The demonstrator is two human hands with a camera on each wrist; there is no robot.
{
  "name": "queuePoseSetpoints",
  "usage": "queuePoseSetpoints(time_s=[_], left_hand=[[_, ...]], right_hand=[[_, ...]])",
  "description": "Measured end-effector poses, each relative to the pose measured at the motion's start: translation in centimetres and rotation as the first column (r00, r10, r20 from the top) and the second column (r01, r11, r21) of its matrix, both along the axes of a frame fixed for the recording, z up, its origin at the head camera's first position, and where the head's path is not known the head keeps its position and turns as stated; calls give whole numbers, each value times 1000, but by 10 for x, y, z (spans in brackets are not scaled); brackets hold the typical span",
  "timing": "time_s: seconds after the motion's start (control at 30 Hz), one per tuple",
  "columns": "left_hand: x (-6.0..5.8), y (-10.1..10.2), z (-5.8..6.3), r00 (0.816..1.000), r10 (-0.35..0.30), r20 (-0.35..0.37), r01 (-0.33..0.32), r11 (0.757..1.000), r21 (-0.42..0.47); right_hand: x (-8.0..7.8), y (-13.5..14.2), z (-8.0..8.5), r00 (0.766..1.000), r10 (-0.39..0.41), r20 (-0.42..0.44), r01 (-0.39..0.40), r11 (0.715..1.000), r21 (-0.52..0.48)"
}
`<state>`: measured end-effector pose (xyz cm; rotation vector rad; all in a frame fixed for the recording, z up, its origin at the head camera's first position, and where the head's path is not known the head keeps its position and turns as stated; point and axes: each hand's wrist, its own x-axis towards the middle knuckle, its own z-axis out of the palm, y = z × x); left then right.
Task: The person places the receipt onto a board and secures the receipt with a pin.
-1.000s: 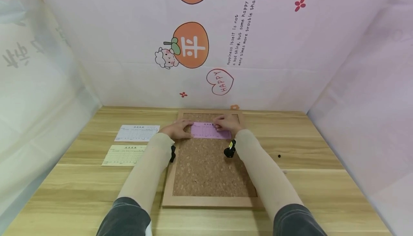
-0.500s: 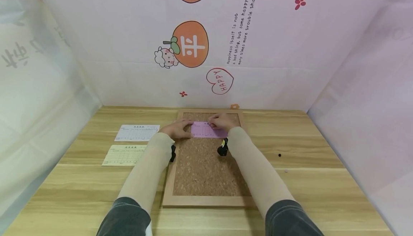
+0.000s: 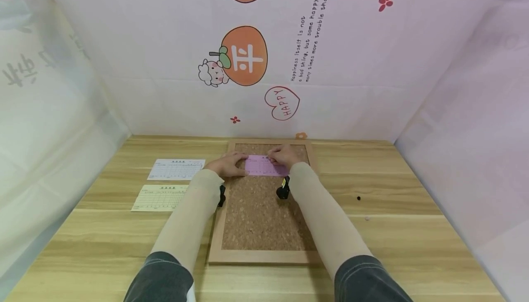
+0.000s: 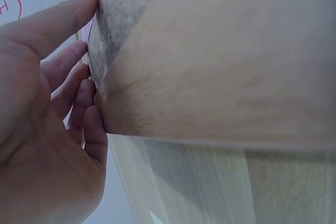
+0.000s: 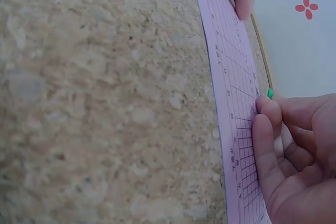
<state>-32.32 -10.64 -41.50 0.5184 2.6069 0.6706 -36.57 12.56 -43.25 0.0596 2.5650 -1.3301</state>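
A pink printed slip (image 3: 258, 166) lies on the upper part of a wood-framed cork board (image 3: 268, 215). My left hand (image 3: 226, 165) rests at the slip's left edge, thumb and fingers spread, with the other fingers along the board's frame in the left wrist view. At the slip's top edge, near its middle, my right hand (image 3: 286, 156) pinches a small green push pin (image 5: 270, 93) between thumb and forefinger. The pin's point is hidden by the fingers. My right hand covers part of the slip's right side in the head view.
A white slip (image 3: 175, 170) and a pale yellow slip (image 3: 159, 198) lie left of the board on the wooden table (image 3: 413, 247). To the right are a small black dot-like object (image 3: 358, 198) and a tiny pale piece (image 3: 367, 219). A printed cloth (image 3: 339, 109) hangs behind.
My right hand has moved left along the pink slip, from its right part toward its middle, with the push pin. My left hand has stayed in place.
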Motion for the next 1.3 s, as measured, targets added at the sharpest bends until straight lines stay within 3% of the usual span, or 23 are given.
queuePoseSetpoints(time_s=[0.13,0.33,1.3], left_hand=[[-1,0,-1,1000,-4,-1,4,1000,-3],[-2,0,-2,1000,-6,1,6,1000,14],[-5,-1,-4,1000,-17,-2,17,1000,18]], right_hand=[[-1,-2,-3,1000,-10,-14,10,1000,-8],[1,-8,-6,996,-83,23,85,990,-112],[1,-12,-3,991,-130,28,132,985,-112]])
